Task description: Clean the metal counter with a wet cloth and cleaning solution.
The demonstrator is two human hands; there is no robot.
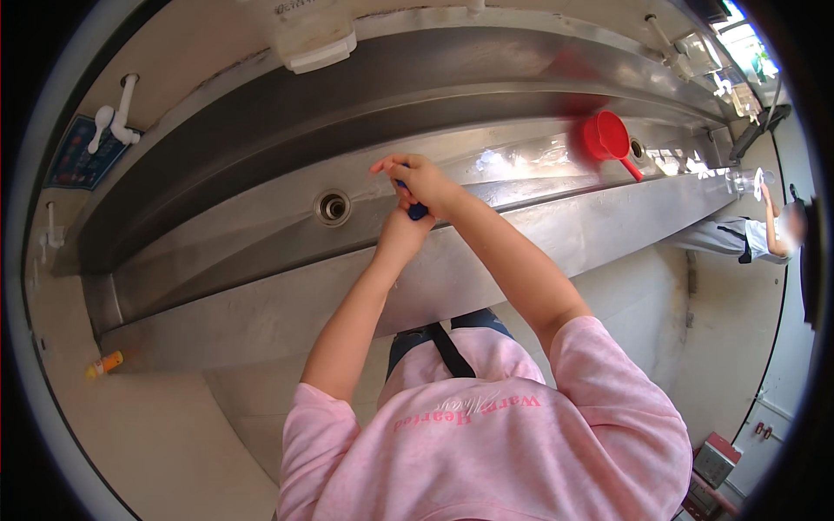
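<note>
Over the steel trough sink [252, 208], my two hands are brought together around a small dark blue thing [417, 211] that shows between them. Its kind is hard to make out, as the fingers cover most of it. My right hand [427, 184] lies on the far side, closed over it with some fingertips reaching out to the left. Closer to me, my left hand [403, 233] is closed at its near end, its fingers partly hidden behind the right hand. The round drain [333, 207] sits to the left of both hands.
A red dipper [605, 136] rests in the trough to the right, near a second drain [638, 149]. White taps [127, 113] stick out from the wall. An orange bottle [105, 364] lies at the near left corner. Another person [756, 239] stands at the far right end.
</note>
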